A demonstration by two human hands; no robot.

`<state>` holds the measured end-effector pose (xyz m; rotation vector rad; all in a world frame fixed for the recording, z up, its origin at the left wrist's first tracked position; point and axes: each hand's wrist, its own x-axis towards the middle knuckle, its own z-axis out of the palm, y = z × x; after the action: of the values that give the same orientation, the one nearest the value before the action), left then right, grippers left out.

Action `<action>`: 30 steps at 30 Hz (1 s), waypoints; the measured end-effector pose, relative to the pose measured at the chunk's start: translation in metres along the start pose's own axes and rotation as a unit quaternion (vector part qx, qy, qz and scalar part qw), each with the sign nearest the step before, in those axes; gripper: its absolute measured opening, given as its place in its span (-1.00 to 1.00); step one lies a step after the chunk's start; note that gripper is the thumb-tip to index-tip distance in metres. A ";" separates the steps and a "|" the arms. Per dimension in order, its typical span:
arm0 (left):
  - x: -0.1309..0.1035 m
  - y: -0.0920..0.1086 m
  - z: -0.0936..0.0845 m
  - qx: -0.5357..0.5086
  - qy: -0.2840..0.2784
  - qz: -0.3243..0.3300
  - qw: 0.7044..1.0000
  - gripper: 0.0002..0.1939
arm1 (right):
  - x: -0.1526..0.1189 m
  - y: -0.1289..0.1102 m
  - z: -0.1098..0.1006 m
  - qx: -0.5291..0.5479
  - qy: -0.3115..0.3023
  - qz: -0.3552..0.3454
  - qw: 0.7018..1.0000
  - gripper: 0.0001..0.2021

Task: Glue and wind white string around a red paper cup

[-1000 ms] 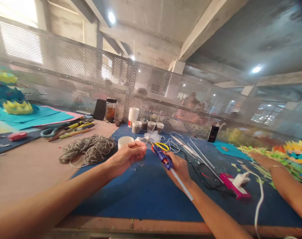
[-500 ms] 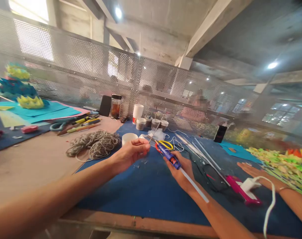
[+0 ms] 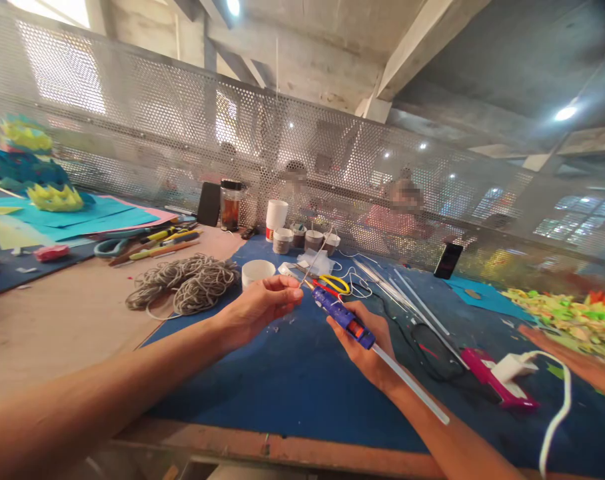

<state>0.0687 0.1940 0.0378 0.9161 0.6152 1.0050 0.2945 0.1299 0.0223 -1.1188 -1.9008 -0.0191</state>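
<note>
My left hand (image 3: 260, 308) pinches the lower end of a thin, pale wire-like stick (image 3: 316, 259) between thumb and fingertips; the stick slants up and to the right. My right hand (image 3: 370, 343) is wrapped round a blue hot glue gun (image 3: 338, 312), and a long translucent glue stick (image 3: 411, 383) sticks out of its back end. The gun's nozzle points up and left, close beside the pinched end of the stick; I cannot tell whether they touch. Behind the gun lie yellow-handled scissors (image 3: 335, 283). A hank of grey-brown cord (image 3: 185, 285) lies left of my left hand.
On the blue mat (image 3: 262, 400) stand a white cup (image 3: 258, 272) and several small pots (image 3: 282, 240). Right lie a magenta power strip (image 3: 500, 379) with a white plug, thin rods (image 3: 422, 303) and another person's hand (image 3: 547, 343). Pliers (image 3: 112, 247) lie left. A perforated screen (image 3: 172, 127) runs behind.
The glue gun's back end has swung a little right and down, its nozzle staying near the stick. The other person's hand has moved right. The whole view has shifted slightly.
</note>
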 end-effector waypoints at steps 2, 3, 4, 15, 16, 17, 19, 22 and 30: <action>0.000 0.000 0.000 0.002 -0.001 0.003 1.000 -0.75 | 0.000 -0.001 0.000 -0.002 -0.002 0.002 1.000 -0.87; 0.000 0.000 0.000 0.004 -0.001 0.005 1.000 -0.75 | 0.000 -0.001 0.000 -0.002 -0.004 0.004 1.000 -0.86; 0.000 0.000 0.000 0.005 -0.001 0.007 1.000 -0.75 | 0.000 -0.001 0.000 -0.001 -0.005 0.006 1.000 -0.86; 0.000 0.000 0.001 0.052 0.004 0.056 0.997 -0.69 | 0.000 -0.001 0.001 -0.008 -0.011 0.011 1.000 -0.87; 0.000 0.001 0.001 0.055 0.010 0.058 0.997 -0.69 | 0.000 -0.001 0.001 -0.007 -0.009 0.011 1.000 -0.87; 0.001 0.001 0.001 0.058 0.017 0.059 0.996 -0.69 | -0.001 -0.002 0.001 -0.004 -0.007 0.010 1.000 -0.87; 0.001 0.002 0.002 0.062 0.031 0.062 0.996 -0.67 | -0.001 -0.002 0.001 0.001 -0.002 0.006 1.000 -0.87; 0.000 0.002 0.004 0.069 0.037 0.065 0.995 -0.66 | -0.001 0.000 0.001 -0.002 -0.007 0.001 1.000 -0.88; -0.002 0.000 0.004 0.132 0.010 0.136 0.982 -0.67 | -0.002 0.009 0.004 -0.011 -0.026 -0.011 1.000 -0.89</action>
<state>0.0705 0.1906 0.0402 1.2496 0.6616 1.1961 0.2986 0.1353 0.0152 -1.1224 -1.9623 -0.0228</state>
